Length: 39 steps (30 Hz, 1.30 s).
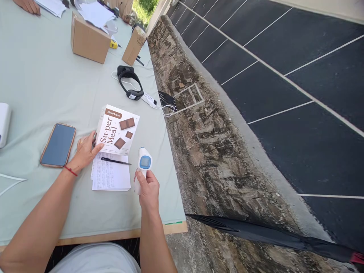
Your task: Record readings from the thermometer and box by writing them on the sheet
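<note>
1. Curls the fingers of the right hand (pixel 149 187) tightly around the handle of a white plastic pistol-shaped device with a blue-framed screen (pixel 145 162), with the thumb along the grip.
2. Holds that device upright over the table, just right of the papers and apart from the printed box, with the screen facing the camera.
3. Clasps with the left hand (pixel 84 151) the lower left corner of a white and brown cardboard box lettered "Su-per Meal" (pixel 121 131), with the thumb on the front and the other fingers at the side; cannot tell how far behind.
4. Wears a thin red cord bracelet (pixel 71 171) on the left wrist.
5. Has right below that box a stack of white paper sheets with rows of writing (pixel 110 180), with a slim black pen (pixel 115 160) lying across the top.
6. Shows near the left hand a dark-screened phone in a brown-edged case (pixel 58 145), flat on a table under a pale green cloth (pixel 85 212).
7. Shows beyond the box a black headband-shaped device (pixel 130 83), then a wide brown cardboard carton (pixel 88 41) and a narrower brown cardboard carton (pixel 133 46).
8. Includes at the far left corner another person's hand (pixel 30 7), resting on the cloth.
</note>
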### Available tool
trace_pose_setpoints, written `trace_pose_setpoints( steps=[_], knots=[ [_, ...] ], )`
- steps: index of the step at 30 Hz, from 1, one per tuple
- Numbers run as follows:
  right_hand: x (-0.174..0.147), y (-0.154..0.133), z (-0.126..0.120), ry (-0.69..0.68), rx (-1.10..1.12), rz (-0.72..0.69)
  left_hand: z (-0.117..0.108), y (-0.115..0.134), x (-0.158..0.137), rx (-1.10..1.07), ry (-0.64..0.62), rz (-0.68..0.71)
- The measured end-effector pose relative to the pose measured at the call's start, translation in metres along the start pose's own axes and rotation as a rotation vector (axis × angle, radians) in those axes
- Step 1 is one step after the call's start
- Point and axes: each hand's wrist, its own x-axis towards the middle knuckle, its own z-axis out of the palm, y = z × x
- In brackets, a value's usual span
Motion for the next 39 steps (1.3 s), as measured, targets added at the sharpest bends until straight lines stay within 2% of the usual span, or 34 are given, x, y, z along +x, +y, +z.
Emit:
trace_pose_setpoints(
  steps=[2,7,10,12,15,17,20,23,25,28,34,36,39],
  knots=[
    [0.011,0.014,-0.009,0.047,-0.103,0.000,0.001,0.000,-0.001,-0.037,0.006,-0.006],
    [0.040,0.060,-0.040,0.303,-0.543,0.039,0.004,0.002,-0.006,-0.181,0.016,0.043],
    [0.048,0.081,-0.055,0.300,-0.733,0.019,0.006,0.002,-0.007,-0.216,0.023,0.106],
    [0.048,0.088,-0.059,0.310,-0.826,-0.090,0.007,0.000,-0.007,-0.215,0.026,0.133],
    [0.046,0.091,-0.052,0.370,-0.912,-0.351,0.007,-0.003,-0.005,-0.194,0.011,0.131],
    [0.046,0.090,-0.039,0.308,-0.916,-0.518,0.006,-0.004,-0.004,-0.176,0.001,0.119],
    [0.047,0.086,-0.014,0.103,-0.942,-0.672,0.004,-0.003,-0.004,-0.153,-0.001,0.125],
    [0.048,0.082,0.004,0.002,-1.026,-0.701,0.004,-0.001,-0.005,-0.144,-0.008,0.129],
    [0.046,0.078,0.007,-0.039,-1.064,-0.686,0.003,0.001,-0.005,-0.138,-0.024,0.116],
    [0.036,0.071,-0.003,-0.124,-1.073,-0.683,0.001,0.003,-0.004,-0.114,-0.069,0.080],
    [0.005,0.056,-0.041,-0.352,-0.961,-0.748,-0.010,0.013,-0.005,0.055,-0.207,0.049],
    [-0.005,0.055,-0.048,-0.337,-0.828,-0.731,-0.009,0.017,-0.008,0.181,-0.244,-0.004],
    [-0.016,0.061,-0.044,-0.208,-0.541,-0.639,-0.002,0.019,-0.015,0.371,-0.272,-0.089]
  ],
)
